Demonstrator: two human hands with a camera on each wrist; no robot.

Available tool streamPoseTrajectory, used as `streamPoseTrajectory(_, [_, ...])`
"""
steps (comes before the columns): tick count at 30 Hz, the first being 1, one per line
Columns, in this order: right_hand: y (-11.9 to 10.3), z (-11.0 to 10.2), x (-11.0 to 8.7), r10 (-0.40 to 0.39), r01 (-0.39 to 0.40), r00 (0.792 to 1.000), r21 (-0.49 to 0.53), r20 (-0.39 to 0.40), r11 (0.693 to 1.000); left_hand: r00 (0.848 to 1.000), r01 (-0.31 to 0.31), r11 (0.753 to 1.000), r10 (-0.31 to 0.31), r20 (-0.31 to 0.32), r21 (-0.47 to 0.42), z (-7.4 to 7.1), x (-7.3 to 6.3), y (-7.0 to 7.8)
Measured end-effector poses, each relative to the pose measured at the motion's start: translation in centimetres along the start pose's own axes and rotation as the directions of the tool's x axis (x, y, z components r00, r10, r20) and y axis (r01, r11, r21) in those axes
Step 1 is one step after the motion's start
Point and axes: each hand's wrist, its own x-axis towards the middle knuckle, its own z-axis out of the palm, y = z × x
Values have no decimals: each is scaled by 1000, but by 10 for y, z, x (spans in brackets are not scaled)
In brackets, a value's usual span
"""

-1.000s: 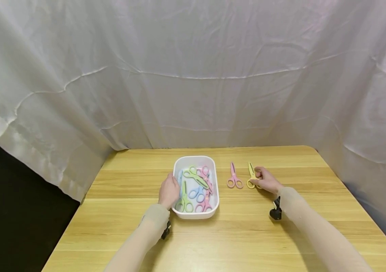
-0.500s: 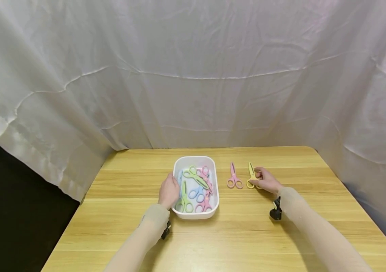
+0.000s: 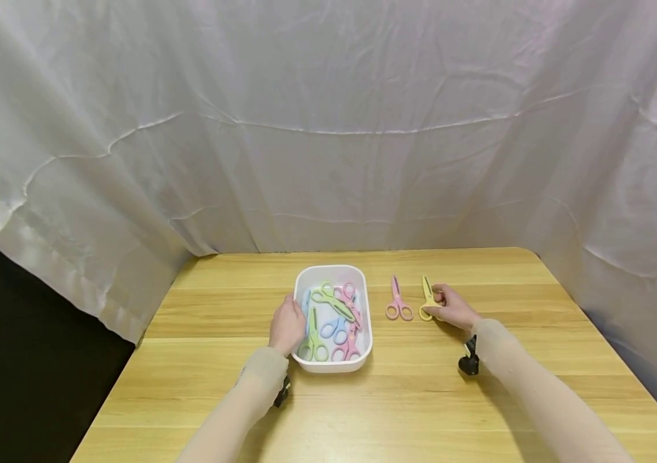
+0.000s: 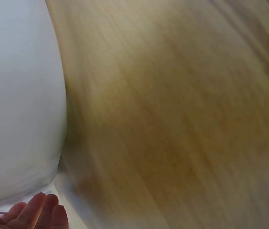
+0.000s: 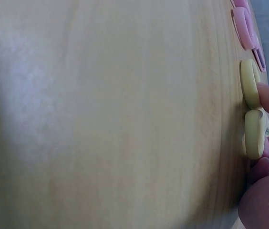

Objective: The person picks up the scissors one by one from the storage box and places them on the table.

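Note:
My left hand (image 3: 288, 326) holds the left side of a white plastic box (image 3: 333, 368). The left wrist view shows its curled fingers (image 4: 41, 212) at the box's outer wall; the thumb is hidden there. Inside the box lie several children's scissors: green scissors (image 3: 334, 301), more green scissors (image 3: 314, 341), blue scissors (image 3: 337, 329) and pink scissors (image 3: 348, 350). On the table, yellow scissors (image 3: 427, 290) point away from me. With thumb and fingers, my right hand (image 3: 454, 311) pinches them near the finger loops (image 5: 254, 134).
Pink scissors (image 3: 398, 305) lie on the wooden table (image 3: 409, 399) between the box and the yellow scissors, roughly parallel to the yellow ones. A pale grey curtain (image 3: 328, 167) hangs behind the table's back edge and along the sides.

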Motion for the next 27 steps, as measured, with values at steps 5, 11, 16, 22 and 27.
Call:
streamPoseTrajectory(5, [1, 0, 0, 7, -7, 1000, 16, 1, 1000, 1000, 7, 1000, -7, -1, 3, 1, 1, -1])
streamPoseTrajectory(11, [1, -1, 0, 55, -55, 998, 60, -6, 997, 1000, 12, 1000, -12, 4, -5, 1, 1, 0])
streamPoseTrajectory(16, [-1, -1, 0, 74, -72, 997, 82, -27, 994, 1000, 13, 1000, -13, 10, -7, 1, 0, -1])
streamPoseTrajectory(22, [-3, -2, -2, 85, -80, 996, 109, -42, 991, 1000, 14, 1000, -13, 17, -16, 2, 1, -2])
streamPoseTrajectory(27, [-4, -4, -1, 99, -90, 993, 123, -64, 988, 1000, 6, 1000, -6, 4, -17, 2, 1, -1])
